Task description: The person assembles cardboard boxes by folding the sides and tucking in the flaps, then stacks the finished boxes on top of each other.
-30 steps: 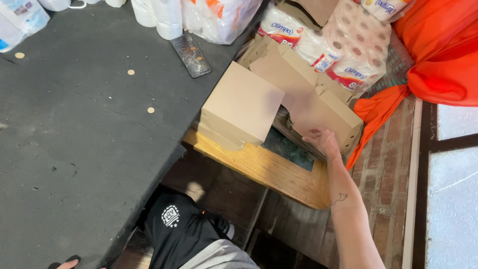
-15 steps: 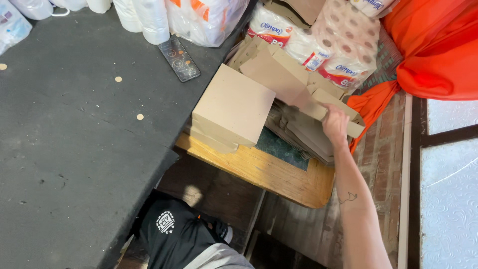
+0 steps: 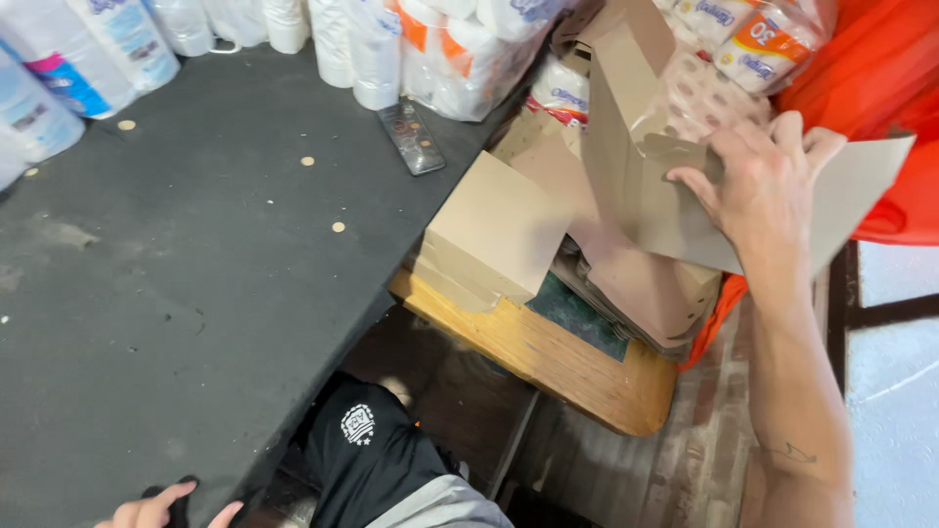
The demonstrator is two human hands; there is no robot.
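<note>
My right hand [image 3: 758,176] grips a flat, unfolded brown cardboard box blank [image 3: 646,196] and holds it tilted up above a stack of more flat blanks [image 3: 626,284]. The stack lies on a wooden stool top [image 3: 548,362] beside the dark table [image 3: 196,274]. A folded cardboard box [image 3: 489,235] leans at the table's edge, left of the stack. My left hand [image 3: 166,504] shows only partly at the bottom edge, fingers resting on the table's front rim, holding nothing that I can see.
Wrapped packs of paper rolls [image 3: 391,49] line the table's far edge, with more [image 3: 724,59] behind the stack. A dark remote-like device [image 3: 411,137] lies near them. Orange fabric [image 3: 871,68] hangs at right. My dark-shorted leg [image 3: 381,460] is below, over brick floor [image 3: 685,469].
My right hand has risen from the stack, lifting one flat cardboard blank up and toward me. The view has moved closer to the table and stack.
</note>
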